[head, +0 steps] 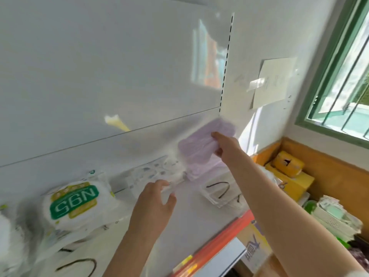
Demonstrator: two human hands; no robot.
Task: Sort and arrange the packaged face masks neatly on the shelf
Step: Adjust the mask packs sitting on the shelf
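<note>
My right hand (224,143) grips a pack of purple face masks (199,148) and holds it up near the back right corner of the white shelf (189,216). My left hand (154,200) hovers over the shelf with loosely spread fingers, its fingertips at a clear pack with a printed pattern (151,172). A white N95 mask pack (75,202) with a green label lies at the left. A clear pack with black ear loops (219,192) lies at the right. Another such pack (75,266) lies at the front left. The picture is blurred by motion.
The shelf's front edge carries an orange-red price strip (223,234). Right of the shelf stand yellow boxes (289,176) and a white basket of goods (335,218). A paper note (273,80) is taped to the wall beside a green-framed window (339,76).
</note>
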